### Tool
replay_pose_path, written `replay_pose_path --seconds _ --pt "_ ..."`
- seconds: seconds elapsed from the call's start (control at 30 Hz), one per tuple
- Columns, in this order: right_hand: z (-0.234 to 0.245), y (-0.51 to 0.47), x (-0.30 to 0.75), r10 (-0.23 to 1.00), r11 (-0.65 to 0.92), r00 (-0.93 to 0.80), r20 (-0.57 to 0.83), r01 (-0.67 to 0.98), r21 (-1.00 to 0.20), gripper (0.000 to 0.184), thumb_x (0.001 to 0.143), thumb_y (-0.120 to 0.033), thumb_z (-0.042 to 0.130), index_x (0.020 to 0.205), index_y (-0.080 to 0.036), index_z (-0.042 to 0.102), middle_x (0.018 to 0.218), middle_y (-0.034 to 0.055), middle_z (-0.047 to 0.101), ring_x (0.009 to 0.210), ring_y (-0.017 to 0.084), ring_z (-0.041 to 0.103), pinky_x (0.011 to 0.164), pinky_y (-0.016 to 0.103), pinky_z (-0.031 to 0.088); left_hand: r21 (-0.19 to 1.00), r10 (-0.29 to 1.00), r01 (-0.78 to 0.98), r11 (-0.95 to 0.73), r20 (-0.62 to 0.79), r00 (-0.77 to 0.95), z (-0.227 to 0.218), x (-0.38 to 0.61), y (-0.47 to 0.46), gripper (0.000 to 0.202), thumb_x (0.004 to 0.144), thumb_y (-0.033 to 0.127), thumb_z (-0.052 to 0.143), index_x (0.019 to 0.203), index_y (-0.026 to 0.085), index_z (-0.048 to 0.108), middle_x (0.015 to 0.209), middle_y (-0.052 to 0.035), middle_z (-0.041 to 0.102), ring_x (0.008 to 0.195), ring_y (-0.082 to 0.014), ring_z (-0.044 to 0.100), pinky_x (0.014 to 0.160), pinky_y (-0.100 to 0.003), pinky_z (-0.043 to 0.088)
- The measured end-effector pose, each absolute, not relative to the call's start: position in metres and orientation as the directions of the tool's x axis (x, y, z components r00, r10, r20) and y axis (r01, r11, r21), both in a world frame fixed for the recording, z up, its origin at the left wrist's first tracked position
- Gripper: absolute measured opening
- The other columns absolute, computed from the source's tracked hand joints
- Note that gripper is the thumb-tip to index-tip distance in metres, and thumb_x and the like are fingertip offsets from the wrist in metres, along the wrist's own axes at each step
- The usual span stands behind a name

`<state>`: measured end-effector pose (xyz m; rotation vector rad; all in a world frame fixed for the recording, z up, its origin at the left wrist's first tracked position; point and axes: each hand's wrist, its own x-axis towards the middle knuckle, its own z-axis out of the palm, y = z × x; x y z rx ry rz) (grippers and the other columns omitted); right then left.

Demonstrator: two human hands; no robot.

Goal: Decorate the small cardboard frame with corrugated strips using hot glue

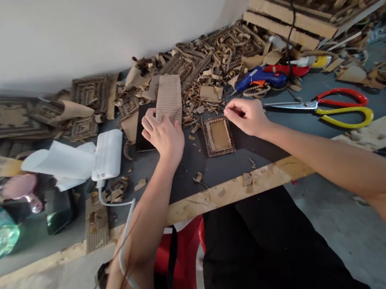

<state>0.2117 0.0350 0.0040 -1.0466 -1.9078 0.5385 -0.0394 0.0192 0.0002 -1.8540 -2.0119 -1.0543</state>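
Note:
My left hand (165,136) is curled over the lower end of a ribbed corrugated cardboard strip (169,95), with a dark flat tablet-like object (142,135) partly under the fingers. Beside the upper right corner of a small rectangular frame of coiled corrugated cardboard (209,141), my right hand (248,116) has thumb and forefinger pinched together. Whatever is between those fingertips is too small to make out. The little frame lies flat on the dark tabletop between both hands. Scissors (311,105) with one red and one yellow handle lie right of my right hand.
Cardboard scraps and curls (204,73) heap along the wall. A blue glue gun (259,78) lies behind the scissors. To the left are a white power bank (108,154) with its cable, white paper (62,160) and a pink hairbrush (21,187). Stacked cardboard (297,15) rises back right.

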Motion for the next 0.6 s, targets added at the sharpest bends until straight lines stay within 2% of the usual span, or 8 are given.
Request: replay_pose_path --seconds 0.07,0.17,0.27,0.37,0.47,0.6 --pt "0.004 0.035 0.212 0.84 0.542 -0.253 0.48 0.454 -0.707 0.038 0.094 -0.053 0.053 0.077 -0.021 0.062 0.053 -0.003 0.05 0.048 0.01 0.039 0.052 0.03 0.032 0.343 0.809 0.938 -0.058 0.567 -0.158 0.001 -0.04 0.02 0.007 0.083 0.022 0.065 0.087 0.021 0.071 0.133 -0.0192 0.059 0.127 -0.0443 0.047 0.099 -0.068 0.037" --pt "0.003 0.036 0.212 0.848 0.529 -0.245 0.47 0.436 -0.728 0.034 0.094 -0.051 0.053 0.082 -0.021 0.063 0.054 -0.0032 0.051 0.048 0.01 0.04 0.052 0.03 0.031 0.343 0.855 0.937 -0.068 0.504 -0.122 0.006 -0.037 0.02 0.014 0.089 0.023 0.058 0.087 0.02 0.071 0.121 -0.0195 0.066 0.125 -0.0431 0.049 0.101 -0.068 0.034" --pt "0.003 0.035 0.211 0.847 0.532 -0.245 0.472 0.401 -0.746 0.033 0.095 -0.051 0.051 0.08 -0.022 0.058 0.055 -0.0029 0.05 0.048 0.011 0.04 0.051 0.03 0.03 0.382 0.878 0.912 -0.152 0.475 -0.053 0.012 -0.032 0.019 0.02 0.095 0.028 0.053 0.091 0.022 0.072 0.104 -0.0152 0.072 0.119 -0.0384 0.056 0.104 -0.062 0.035" --pt "0.004 0.034 0.211 0.848 0.529 -0.243 0.472 0.33 -0.782 0.04 0.099 -0.056 0.044 0.078 -0.023 0.052 0.055 -0.0028 0.048 0.048 0.011 0.042 0.05 0.031 0.032 0.424 0.841 0.84 -0.34 0.536 0.07 0.012 -0.025 0.015 0.022 0.097 0.039 0.055 0.098 0.025 0.072 0.1 -0.0102 0.076 0.111 -0.032 0.062 0.103 -0.052 0.04" --pt "0.006 0.032 0.21 0.862 0.497 -0.257 0.436 0.267 -0.826 0.045 0.099 -0.064 0.041 0.081 -0.024 0.053 0.055 -0.003 0.05 0.047 0.011 0.045 0.049 0.03 0.035 0.413 0.777 0.761 -0.501 0.602 0.185 0.007 -0.021 0.008 0.024 0.096 0.045 0.059 0.102 0.026 0.073 0.096 -0.0079 0.077 0.102 -0.0277 0.067 0.099 -0.046 0.046" --pt "0.007 0.031 0.209 0.862 0.484 -0.288 0.416 0.228 -0.845 0.042 0.09 -0.064 0.061 0.1 -0.023 0.063 0.072 0.0005 0.065 0.057 0.012 0.054 0.052 0.028 0.042 0.366 0.695 0.659 -0.658 0.632 0.343 -0.004 -0.024 0.004 0.02 0.096 0.038 0.06 0.104 0.028 0.075 0.096 -0.0062 0.078 0.097 -0.0244 0.071 0.091 -0.042 0.052"
